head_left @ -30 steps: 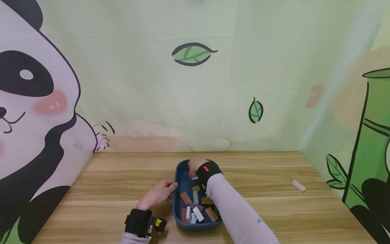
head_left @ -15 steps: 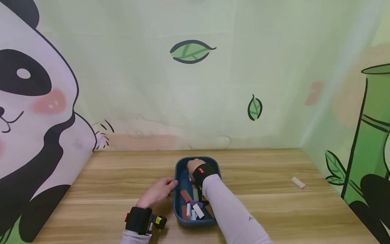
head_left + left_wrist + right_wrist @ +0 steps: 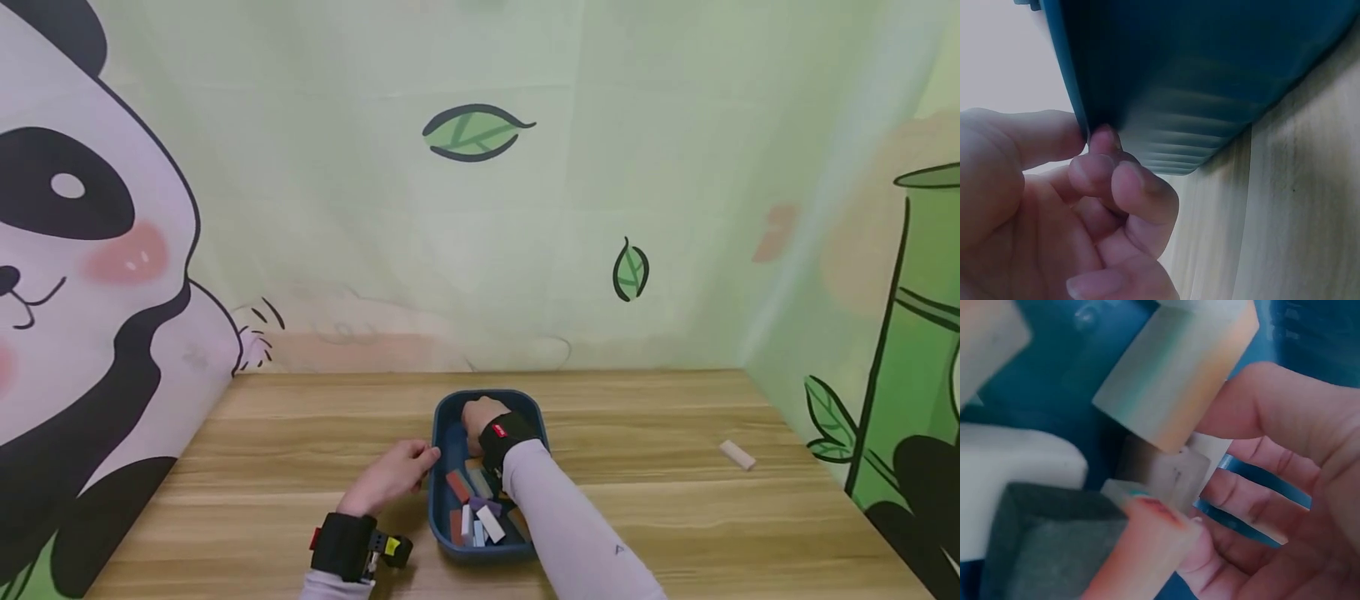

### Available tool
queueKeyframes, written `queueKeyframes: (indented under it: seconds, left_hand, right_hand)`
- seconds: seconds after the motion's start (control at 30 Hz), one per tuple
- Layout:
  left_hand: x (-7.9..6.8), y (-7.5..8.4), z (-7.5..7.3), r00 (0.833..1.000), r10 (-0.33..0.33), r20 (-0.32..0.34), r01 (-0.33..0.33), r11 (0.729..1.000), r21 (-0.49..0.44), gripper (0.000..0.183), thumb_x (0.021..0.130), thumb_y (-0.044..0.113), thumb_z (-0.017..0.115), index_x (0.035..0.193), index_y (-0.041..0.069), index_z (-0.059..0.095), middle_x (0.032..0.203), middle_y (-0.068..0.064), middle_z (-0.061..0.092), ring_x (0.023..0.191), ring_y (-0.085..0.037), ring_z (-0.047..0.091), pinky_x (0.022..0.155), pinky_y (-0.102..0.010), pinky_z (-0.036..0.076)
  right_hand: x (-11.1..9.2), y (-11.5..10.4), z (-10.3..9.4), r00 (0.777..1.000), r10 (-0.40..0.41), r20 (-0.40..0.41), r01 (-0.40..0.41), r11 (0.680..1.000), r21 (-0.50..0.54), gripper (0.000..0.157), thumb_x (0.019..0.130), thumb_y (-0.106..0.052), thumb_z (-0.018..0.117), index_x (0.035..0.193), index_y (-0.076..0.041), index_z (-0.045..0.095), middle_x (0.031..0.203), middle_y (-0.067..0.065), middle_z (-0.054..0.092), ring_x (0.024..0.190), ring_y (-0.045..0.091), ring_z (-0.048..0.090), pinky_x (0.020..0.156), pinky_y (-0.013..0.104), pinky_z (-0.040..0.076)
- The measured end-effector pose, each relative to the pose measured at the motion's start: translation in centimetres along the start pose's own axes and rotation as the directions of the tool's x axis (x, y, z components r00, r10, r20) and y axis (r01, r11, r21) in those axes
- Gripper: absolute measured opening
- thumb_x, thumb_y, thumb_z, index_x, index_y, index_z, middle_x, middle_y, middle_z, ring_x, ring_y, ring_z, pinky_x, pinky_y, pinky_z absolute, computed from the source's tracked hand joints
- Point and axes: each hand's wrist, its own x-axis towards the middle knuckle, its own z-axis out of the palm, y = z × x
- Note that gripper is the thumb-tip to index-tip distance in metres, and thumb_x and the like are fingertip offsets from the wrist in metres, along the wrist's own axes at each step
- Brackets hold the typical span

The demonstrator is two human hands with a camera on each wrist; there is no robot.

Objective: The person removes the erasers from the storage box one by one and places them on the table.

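Observation:
A deep blue bin (image 3: 480, 553) with rounded corners holds several small rectangular blocks. My left hand (image 3: 390, 477) pinches its left rim between thumb and fingers; the left wrist view shows the bin's ribbed outer wall (image 3: 1172, 119) beside the fingers. My right hand (image 3: 482, 421) reaches down into the far half of the bin. In the right wrist view, its thumb and fingers close around a pale block (image 3: 1169, 469), with a green-and-orange-striped block (image 3: 1175, 375) against the thumb. An orange-sided block (image 3: 1141, 550) and a dark green block (image 3: 1047, 544) lie close by.
Toward the bin's near end lie a red block (image 3: 458, 486), a purple block (image 3: 486, 505) and a white block (image 3: 491, 524), among others. One pale block (image 3: 737, 455) lies alone on the wooden table (image 3: 637, 417) at the right. A printed backdrop (image 3: 360, 208) stands behind.
My right forearm has shifted left, covering blocks at the bin's right side, and the hand has come slightly nearer. A grey-green block has turned a little. My left hand stays at the rim.

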Motion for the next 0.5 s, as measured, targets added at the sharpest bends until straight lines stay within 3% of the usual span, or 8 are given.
queueKeyframes:
  seconds: [0.27, 0.5]
  left_hand:
    - [0.0, 0.0, 0.4, 1.0, -0.015, 0.014, 0.015, 1.0, 0.002, 0.029, 0.105, 0.022, 0.045, 0.087, 0.003, 0.059, 0.069, -0.003, 0.047, 0.061, -0.021, 0.044, 0.058, -0.031, 0.029]
    - [0.0, 0.0, 0.2, 1.0, -0.03, 0.007, 0.03, 1.0, -0.009, 0.031, 0.106, 0.021, 0.044, 0.092, 0.0, 0.06, 0.066, -0.002, 0.044, 0.057, -0.018, 0.042, 0.057, -0.03, 0.028]
  right_hand:
    - [-1.9, -0.3, -0.9, 0.999, 0.025, 0.027, -0.026, 0.998, 0.057, 0.009, 0.083, -0.008, 0.075, 0.075, -0.011, 0.07, 0.062, 0.002, 0.058, 0.056, 0.019, 0.054, 0.053, 0.031, 0.042]
    - [-2.6, -1.3, -1.6, 1.0, 0.006, 0.005, -0.006, 0.997, 0.074, 0.02, 0.083, -0.005, 0.073, 0.066, -0.011, 0.065, 0.053, 0.0, 0.048, 0.048, 0.016, 0.047, 0.046, 0.028, 0.038]
